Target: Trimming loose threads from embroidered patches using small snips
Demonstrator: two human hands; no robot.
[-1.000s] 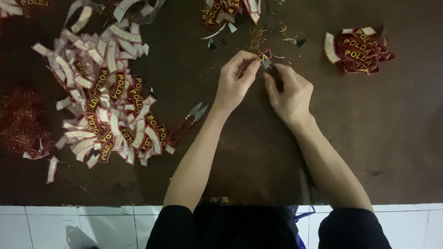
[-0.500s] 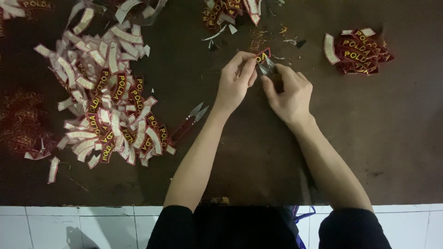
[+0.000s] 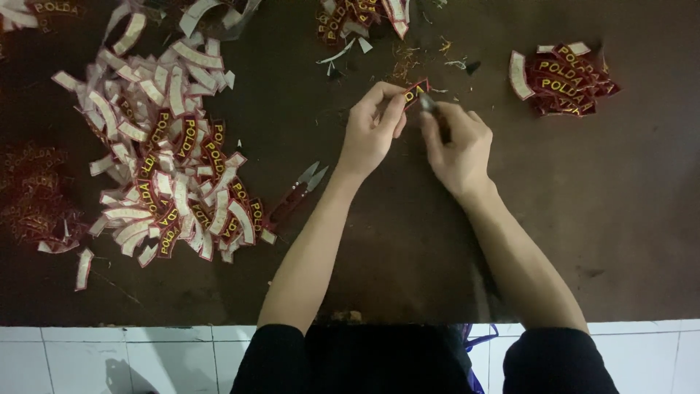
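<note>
Head view: left hand (image 3: 372, 131) pinches curved embroidered patch (image 3: 415, 92); right hand (image 3: 456, 142) alongside.

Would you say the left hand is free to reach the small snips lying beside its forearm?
Probably not right away: the left hand is pinching a red patch. The snips lie uncovered on the table just left of the forearm, so nothing blocks them once the patch is released.

1. A dark brown worktop (image 3: 598, 241) fills nearly the whole view, its surface dull and scuffed.
2. Below its near edge lies a white tiled floor (image 3: 109, 357) with grey grout lines.
3. Light is dim and uneven.
</note>
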